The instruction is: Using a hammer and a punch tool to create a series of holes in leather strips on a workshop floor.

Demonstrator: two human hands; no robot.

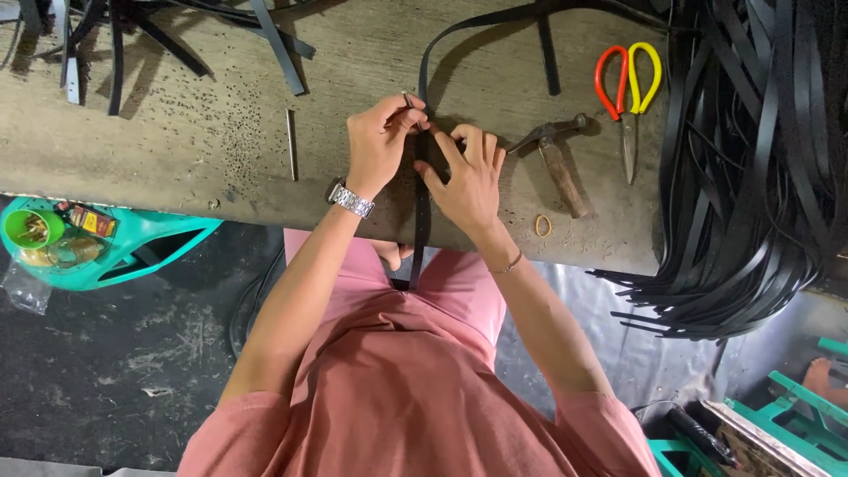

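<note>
Hands met over black strap (pixel 422 221) lying flat on counter (pixel 177 132): left hand (pixel 378 146) pinched small metal pin (pixel 407 99) upright, right hand (pixel 468 177) pressed strap down with spread fingers. Strap looked light, limp, smooth; best gripped by edges.

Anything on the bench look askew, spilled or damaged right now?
Mostly tidy. The big pile of black strips spills over the bench's right edge, ends dangling. Hammer, scissors and rubber band lie flat.
</note>
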